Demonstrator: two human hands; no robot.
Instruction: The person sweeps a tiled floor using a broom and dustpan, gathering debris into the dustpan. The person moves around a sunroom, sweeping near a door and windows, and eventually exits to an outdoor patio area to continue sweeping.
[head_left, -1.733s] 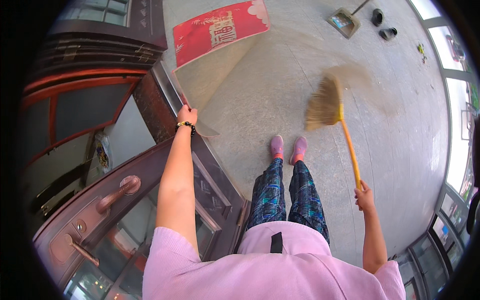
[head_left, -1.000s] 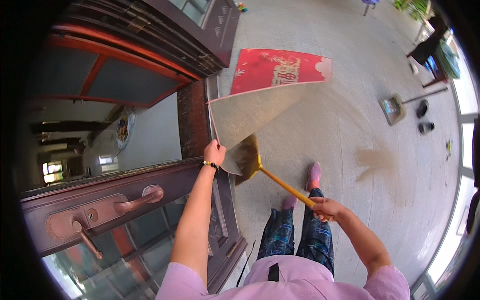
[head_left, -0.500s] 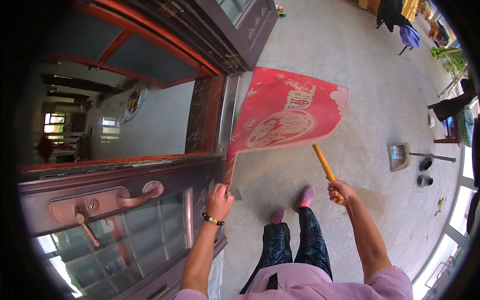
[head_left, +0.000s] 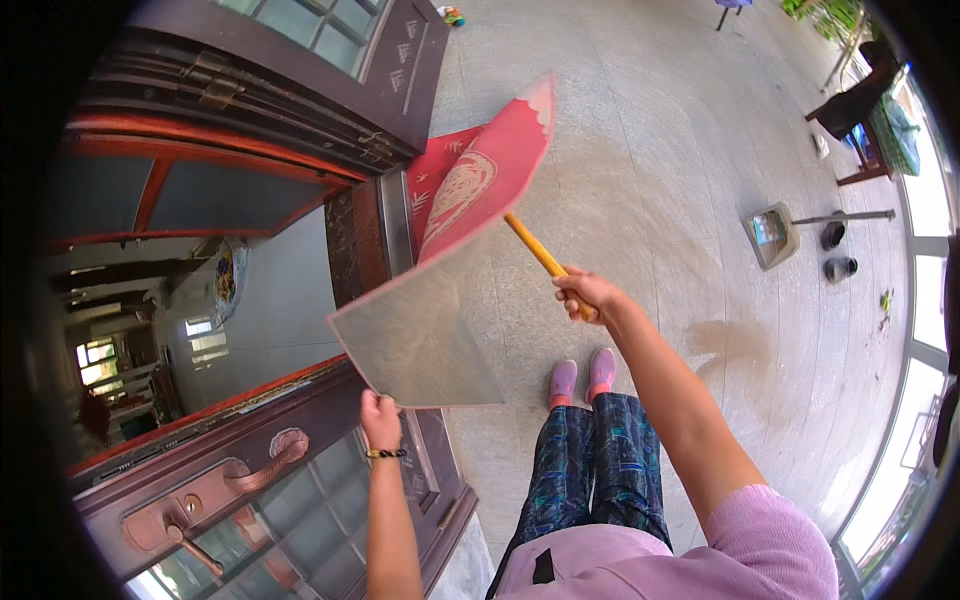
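Left hand: fingers closed on a corner of the mat, beside the open door; a beaded bracelet circles the wrist.
Right hand: wrapped around the yellow handle of a broom, near its end.
Mat: raised and bent between the door and the broom, grey underside showing near the left hand, red patterned face showing beyond, up by the sill.
Broom: handle slanting away to the upper left; its far end is hidden behind the mat, so I cannot tell what it touches.
Floor: grey, with a brown smear of dust to the right of the person's shins.
Dustpan: long-handled, on the floor well to the right, dark shoes just beside it.
Grip advice: a firm pinch right at the corner should carry the mat's weight best, since such a floppy sheet probably sags if held loosely.
Broom advice: a low, light angle seems wise, with the handle clear of the mat's edge so neither snags.
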